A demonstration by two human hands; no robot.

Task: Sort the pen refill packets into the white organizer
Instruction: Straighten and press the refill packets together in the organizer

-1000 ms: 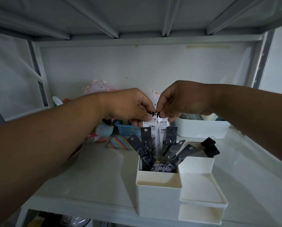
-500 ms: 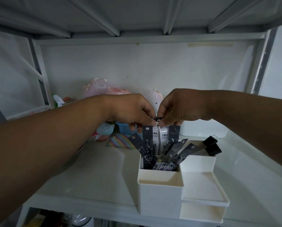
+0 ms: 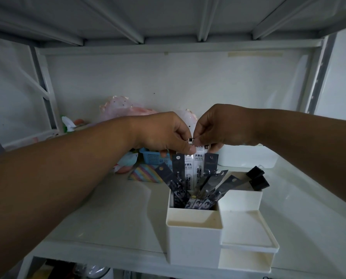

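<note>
Above the white organizer (image 3: 190,240), the left hand (image 3: 164,133) and the right hand (image 3: 220,125) met fingertip to fingertip, each pinching the top edge of the white refill packets (image 3: 196,168). The left thumb and curled fingers held the packets' upper left corner, and the right hand's curled fingers nipped the upper right corner beside it. These two white packets stood upright, their lower ends down in the organizer's back left compartment. Around them, in the same compartment, the dark refill packets (image 3: 212,186) fanned out, some leaning left and some right, and two black-tipped ones (image 3: 256,178) slanted over the right rear wall. The front left compartment and the stepped right section with its open lower slot held nothing that could be seen. The organizer sat near the front edge of a white shelf (image 3: 111,214). Behind the hands lay a blue basket (image 3: 154,158), a striped multicoloured item (image 3: 146,174), a white tub (image 3: 248,158) and pink soft things (image 3: 123,107) against the back wall.
</note>
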